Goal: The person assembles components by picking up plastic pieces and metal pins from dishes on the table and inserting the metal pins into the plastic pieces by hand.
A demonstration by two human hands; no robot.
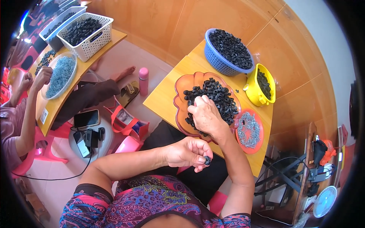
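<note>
My left hand (185, 153) is held over my lap, thumb and fingers pinching a small black ring-shaped plastic part (207, 160). My right hand (207, 115) reaches over the heap of black plastic parts (222, 97) in the orange scalloped tray (179, 91). Its fingers are curled together against the heap, and whatever lies between them is hidden. Beside my right forearm sits a round red-orange dish (259, 141) with small silvery metal pieces (249, 130).
Black parts fill a blue basket (216, 62) and a yellow tub (254, 98) on my wooden table (161, 97). At left a co-worker's hand (42, 76) rests by a tray of metal pieces (62, 78). A stool (99, 142) holds phones; a pink bottle (143, 81) stands on the floor.
</note>
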